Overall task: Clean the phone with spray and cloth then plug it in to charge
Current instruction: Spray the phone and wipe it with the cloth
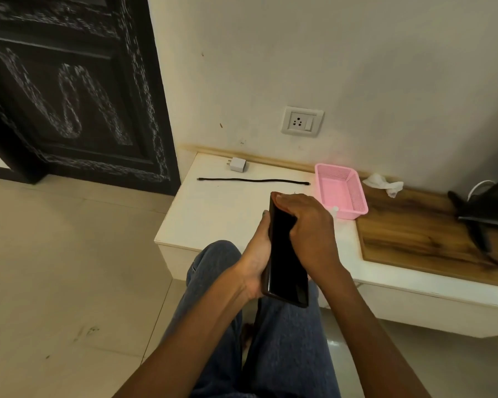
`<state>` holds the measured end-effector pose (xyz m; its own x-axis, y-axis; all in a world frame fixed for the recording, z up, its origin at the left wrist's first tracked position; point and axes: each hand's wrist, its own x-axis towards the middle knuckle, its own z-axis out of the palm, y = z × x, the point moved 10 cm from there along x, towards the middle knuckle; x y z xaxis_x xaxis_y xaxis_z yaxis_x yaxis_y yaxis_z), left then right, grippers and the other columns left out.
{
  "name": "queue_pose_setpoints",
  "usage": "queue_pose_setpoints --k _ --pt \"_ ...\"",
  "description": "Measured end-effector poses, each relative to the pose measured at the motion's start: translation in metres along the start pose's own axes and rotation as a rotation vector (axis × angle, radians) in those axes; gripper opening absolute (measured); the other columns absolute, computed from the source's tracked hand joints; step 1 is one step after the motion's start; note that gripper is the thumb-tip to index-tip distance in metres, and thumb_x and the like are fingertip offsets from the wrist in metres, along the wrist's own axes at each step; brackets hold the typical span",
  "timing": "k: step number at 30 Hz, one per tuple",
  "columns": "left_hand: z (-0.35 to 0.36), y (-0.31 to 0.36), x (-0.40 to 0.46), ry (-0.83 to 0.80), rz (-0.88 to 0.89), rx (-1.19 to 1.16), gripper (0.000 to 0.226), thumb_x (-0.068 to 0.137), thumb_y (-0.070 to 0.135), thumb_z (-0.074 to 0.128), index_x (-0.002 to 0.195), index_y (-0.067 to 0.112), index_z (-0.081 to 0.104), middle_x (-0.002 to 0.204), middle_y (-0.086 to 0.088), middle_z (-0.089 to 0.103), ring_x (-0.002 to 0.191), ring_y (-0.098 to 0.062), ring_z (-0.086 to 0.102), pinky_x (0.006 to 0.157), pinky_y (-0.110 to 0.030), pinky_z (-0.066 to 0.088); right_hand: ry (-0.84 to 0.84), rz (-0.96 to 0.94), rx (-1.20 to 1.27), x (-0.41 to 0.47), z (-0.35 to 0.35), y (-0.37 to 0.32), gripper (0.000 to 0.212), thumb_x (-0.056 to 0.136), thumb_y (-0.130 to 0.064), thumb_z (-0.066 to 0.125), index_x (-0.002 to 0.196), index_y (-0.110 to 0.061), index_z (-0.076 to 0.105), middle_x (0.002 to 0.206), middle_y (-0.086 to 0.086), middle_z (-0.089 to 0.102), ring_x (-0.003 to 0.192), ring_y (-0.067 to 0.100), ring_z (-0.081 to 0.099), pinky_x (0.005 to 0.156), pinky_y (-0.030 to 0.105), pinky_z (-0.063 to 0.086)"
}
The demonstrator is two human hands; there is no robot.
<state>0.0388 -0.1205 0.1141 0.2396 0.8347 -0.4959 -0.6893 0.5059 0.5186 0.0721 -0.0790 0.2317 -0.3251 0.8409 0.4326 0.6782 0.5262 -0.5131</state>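
Note:
I hold a black phone (285, 254) upright over my lap, its dark screen facing me. My left hand (256, 262) grips its left edge and back. My right hand (308, 225) is curled over the phone's upper end, fingers wrapped on the top edge; anything under the palm is hidden. A white charger adapter (237, 164) and a straight black cable (253, 180) lie on the white table (213, 214) near the wall. A white wall socket (302, 121) sits above them. A crumpled white cloth (383, 182) lies on the wooden top by the wall.
A pink plastic basket (354, 196) stands right of my hands, with a small whitish object (334, 211) partly hidden beside it. The wooden surface (414, 225) carries a dark device (489, 208) at the far right. A dark carved door (69, 96) is at left.

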Motion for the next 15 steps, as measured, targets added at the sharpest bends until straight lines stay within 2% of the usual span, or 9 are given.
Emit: queue_pose_setpoints --k 2,5,9,12,15 --pt "-0.005 0.001 -0.001 -0.009 0.003 -0.045 0.059 0.091 0.063 0.039 0.097 0.016 0.074 0.091 -0.009 0.074 0.078 -0.020 0.071 0.072 -0.030 0.054 -0.034 0.009 0.027 -0.009 0.009 -0.002 0.036 0.080 -0.001 0.044 0.106 -0.006 0.069 0.106 0.009 0.069 0.099 0.027 0.062 0.089 0.021 0.038" --pt "-0.025 0.006 -0.002 0.059 0.012 -0.063 0.060 0.090 0.062 0.040 0.089 0.012 0.073 0.082 -0.011 0.073 0.072 -0.022 0.070 0.073 -0.033 0.052 -0.036 -0.040 0.064 -0.037 0.018 -0.020 0.043 0.071 0.004 0.040 0.099 -0.005 0.071 0.101 0.009 0.070 0.096 0.018 0.062 0.089 0.011 0.039" --pt "-0.040 0.013 -0.004 0.165 0.017 -0.060 0.073 0.087 0.067 0.042 0.121 0.006 0.063 0.119 -0.016 0.065 0.106 -0.028 0.063 0.094 -0.037 0.047 -0.015 -0.116 0.037 -0.051 0.026 -0.039 0.042 0.057 0.011 0.052 0.091 -0.002 0.073 0.092 0.010 0.071 0.085 0.022 0.067 0.084 0.018 0.046" --pt "-0.028 0.017 -0.008 0.133 0.051 -0.109 0.057 0.091 0.058 0.044 0.114 0.010 0.065 0.095 -0.011 0.070 0.086 -0.022 0.066 0.083 -0.032 0.049 -0.040 -0.078 0.036 -0.033 0.026 -0.033 0.041 0.067 0.009 0.051 0.100 -0.003 0.070 0.100 0.011 0.069 0.093 0.025 0.065 0.085 0.031 0.053" --pt "-0.015 0.020 -0.011 0.066 0.076 -0.192 0.050 0.092 0.051 0.047 0.118 0.011 0.062 0.089 -0.008 0.066 0.085 -0.020 0.062 0.082 -0.028 0.048 -0.094 -0.008 0.024 -0.012 0.030 -0.020 0.040 0.077 0.011 0.048 0.108 -0.005 0.068 0.110 0.012 0.065 0.105 0.025 0.059 0.091 0.031 0.047"
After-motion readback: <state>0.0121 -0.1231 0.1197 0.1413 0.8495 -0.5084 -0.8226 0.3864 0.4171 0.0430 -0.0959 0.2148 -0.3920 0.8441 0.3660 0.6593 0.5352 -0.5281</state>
